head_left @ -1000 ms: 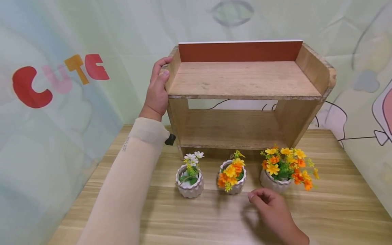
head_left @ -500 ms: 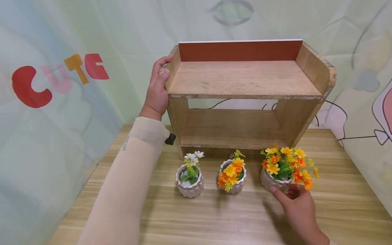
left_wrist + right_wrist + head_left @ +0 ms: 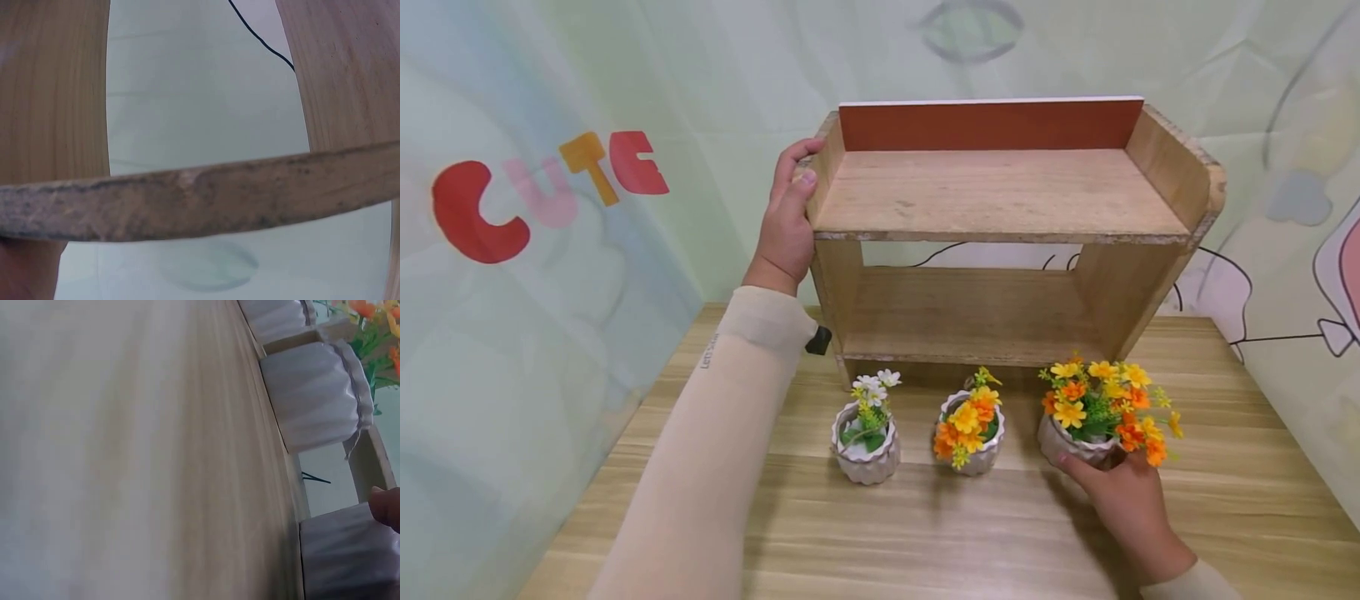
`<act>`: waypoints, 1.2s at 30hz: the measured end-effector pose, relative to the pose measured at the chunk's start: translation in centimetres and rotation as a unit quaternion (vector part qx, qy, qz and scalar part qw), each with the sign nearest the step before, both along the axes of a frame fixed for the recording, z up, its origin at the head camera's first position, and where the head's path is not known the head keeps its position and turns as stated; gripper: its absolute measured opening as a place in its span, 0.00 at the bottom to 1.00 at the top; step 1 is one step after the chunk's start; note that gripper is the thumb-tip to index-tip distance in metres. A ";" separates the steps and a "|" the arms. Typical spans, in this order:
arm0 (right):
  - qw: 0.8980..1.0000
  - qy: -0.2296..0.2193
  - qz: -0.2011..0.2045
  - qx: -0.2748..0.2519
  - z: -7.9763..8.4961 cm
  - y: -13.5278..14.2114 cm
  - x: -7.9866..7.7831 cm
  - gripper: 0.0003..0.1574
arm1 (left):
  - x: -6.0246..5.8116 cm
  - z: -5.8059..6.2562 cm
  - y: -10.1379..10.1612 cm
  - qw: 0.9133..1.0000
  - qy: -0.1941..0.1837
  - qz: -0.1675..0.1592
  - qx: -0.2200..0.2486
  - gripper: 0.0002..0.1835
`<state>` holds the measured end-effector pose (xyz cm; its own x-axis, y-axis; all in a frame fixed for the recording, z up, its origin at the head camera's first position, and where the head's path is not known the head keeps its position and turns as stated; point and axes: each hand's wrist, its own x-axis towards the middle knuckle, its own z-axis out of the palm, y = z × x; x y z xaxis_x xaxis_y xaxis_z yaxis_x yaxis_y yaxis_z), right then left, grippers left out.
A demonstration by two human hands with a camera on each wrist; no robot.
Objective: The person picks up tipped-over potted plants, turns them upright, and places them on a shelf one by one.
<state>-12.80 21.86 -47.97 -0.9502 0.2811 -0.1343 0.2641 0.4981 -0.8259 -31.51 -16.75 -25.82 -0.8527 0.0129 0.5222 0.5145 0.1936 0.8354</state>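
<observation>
My left hand (image 3: 786, 221) grips the upper left side panel of a small two-tier wooden shelf (image 3: 1000, 196). In the left wrist view the worn panel edge (image 3: 200, 203) crosses the picture, and part of the hand (image 3: 25, 272) shows below it. On the right, my right hand (image 3: 1123, 508) holds a white fluted flowerpot (image 3: 1067, 446) with orange and yellow artificial flowers, thumb on its front left; the other fingers are mostly hidden. The right wrist view shows a fingertip (image 3: 385, 506) against that pot (image 3: 350, 559).
Left of the held pot stand a pot of orange flowers (image 3: 981, 458) and a pot of white flowers (image 3: 868, 468), in front of the shelf. All rest on a wood-grain table (image 3: 865, 542). A printed cloth backdrop (image 3: 625, 67) hangs behind and at the sides.
My right hand has moved right from in front of the middle pot to the right pot and taken hold of it. The left hand and the shelf stay put.
</observation>
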 end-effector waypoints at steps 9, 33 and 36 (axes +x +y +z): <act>1.000 -0.006 0.009 0.015 -0.1 0.0 -0.5 0.72 | 0.0 0.0 0.1 1.000 -0.004 -0.002 0.001 0.27; 0.999 0.017 -0.036 -0.030 0.2 -1.4 0.9 0.67 | -0.2 -0.1 -0.1 1.000 0.004 -0.007 0.007 0.27; 0.998 0.025 -0.039 -0.037 1.0 -1.9 1.1 0.68 | -0.1 -0.1 -0.2 1.000 0.003 -0.004 0.005 0.27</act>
